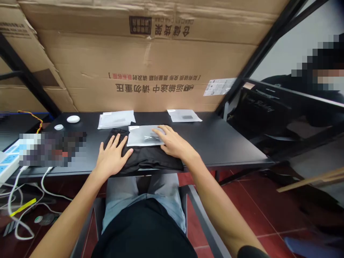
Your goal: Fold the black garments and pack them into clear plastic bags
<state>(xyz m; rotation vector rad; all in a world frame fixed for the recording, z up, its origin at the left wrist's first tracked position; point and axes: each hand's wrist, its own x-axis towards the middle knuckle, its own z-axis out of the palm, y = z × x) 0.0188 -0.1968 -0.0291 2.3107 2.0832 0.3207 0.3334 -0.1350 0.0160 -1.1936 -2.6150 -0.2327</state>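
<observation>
A folded black cloth (150, 159), perhaps a garment, lies at the front of the black desk. On top of it rests a flat frosted plastic bag (138, 138) with a white label and something dark showing through. My left hand (113, 154) lies palm down with spread fingers on the left part of the cloth, just beside the bag. Over the bag's right end is my right hand (173, 143), its fingers apart and their tips touching the plastic. Two more spots behind hold frosted bags, one group (115, 119) at left and one bag (185, 115) at right.
A large cardboard sheet (150, 57) stands behind the desk (220, 143). A white oval object (73, 119) and a small white lid (58, 127) sit at left, near a power strip (10, 161) with cables. At right, a person is beyond a dark monitor (258, 104).
</observation>
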